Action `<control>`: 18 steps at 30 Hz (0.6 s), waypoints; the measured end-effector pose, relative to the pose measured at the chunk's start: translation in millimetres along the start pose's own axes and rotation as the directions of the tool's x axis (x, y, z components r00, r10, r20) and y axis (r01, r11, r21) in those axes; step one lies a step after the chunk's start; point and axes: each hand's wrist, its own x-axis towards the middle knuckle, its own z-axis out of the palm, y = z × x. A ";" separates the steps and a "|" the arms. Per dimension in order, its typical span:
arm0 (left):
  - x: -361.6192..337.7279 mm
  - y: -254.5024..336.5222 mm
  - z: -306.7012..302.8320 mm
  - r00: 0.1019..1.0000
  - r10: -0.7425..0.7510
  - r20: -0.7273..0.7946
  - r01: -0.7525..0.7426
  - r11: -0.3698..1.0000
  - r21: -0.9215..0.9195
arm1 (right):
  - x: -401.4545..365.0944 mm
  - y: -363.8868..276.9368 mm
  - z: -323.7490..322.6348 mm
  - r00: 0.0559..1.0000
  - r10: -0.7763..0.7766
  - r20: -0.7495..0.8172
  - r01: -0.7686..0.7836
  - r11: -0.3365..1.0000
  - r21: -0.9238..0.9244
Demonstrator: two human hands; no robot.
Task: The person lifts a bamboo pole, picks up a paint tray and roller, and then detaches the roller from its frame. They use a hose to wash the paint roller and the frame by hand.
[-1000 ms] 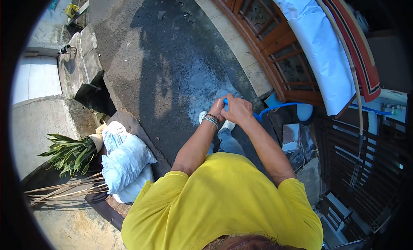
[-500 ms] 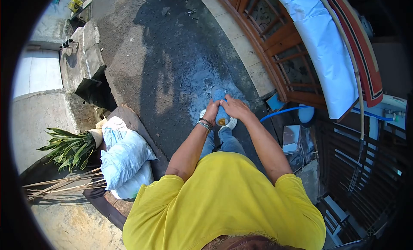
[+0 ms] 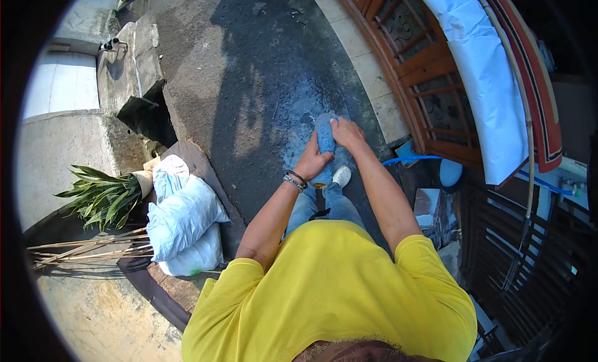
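Note:
A long, rounded blue-grey thing (image 3: 325,138) with a rough-looking surface and a yellowish near end is between my hands; its exact kind does not show. My left hand (image 3: 313,158), with bracelets at the wrist, is closed on its left side near the lower half. Higher up, my right hand (image 3: 346,133) grips the right side near the far end. The thing is held above wet, whitish ground (image 3: 296,113), over my feet. One light-coloured shoe (image 3: 341,176) shows just beyond it.
White sacks (image 3: 187,222), a potted plant (image 3: 103,194) and thin sticks (image 3: 93,253) are on the left, near an open gap (image 3: 165,119) by the concrete. A wooden door (image 3: 430,69), a blue hose (image 3: 411,158) and a blue container (image 3: 451,173) line the right.
The blue-grey thing now lies more stretched out away from me. My right hand has moved up to its far end, and my left hand stays on the lower part.

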 end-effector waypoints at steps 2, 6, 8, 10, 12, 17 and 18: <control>-6.6 18.4 -12.1 0.992 -0.106 0.066 0.111 0.990 -0.082 | -6.8 -10.6 -2.5 1.000 0.004 -0.017 -0.004 1.000 -0.008; -7.9 7.6 -19.0 0.998 -0.052 0.037 0.042 0.973 0.229 | -35.2 -24.3 14.2 0.996 -0.082 0.017 0.084 0.985 -0.154; -18.5 23.3 -23.3 0.991 -0.104 0.087 0.073 0.950 0.304 | -32.0 -23.7 14.2 0.996 -0.088 0.028 0.092 0.976 -0.197; -32.8 53.2 -29.1 0.973 -0.185 0.136 0.127 0.927 0.352 | -22.0 -21.6 10.5 0.998 -0.064 0.017 0.066 0.979 -0.190; -39.3 57.6 -27.9 0.980 -0.166 0.111 0.109 0.910 0.401 | -7.0 -22.6 5.7 1.000 -0.012 -0.008 0.011 0.990 -0.138; -41.3 51.0 -26.3 0.995 -0.087 0.040 0.048 0.812 0.582 | -29.6 -35.2 20.8 0.999 -0.030 0.014 0.032 0.982 -0.189; -43.0 51.1 -25.4 0.996 -0.081 0.039 0.040 0.785 0.618 | -30.8 -37.6 21.2 0.999 -0.037 0.028 0.042 0.978 -0.205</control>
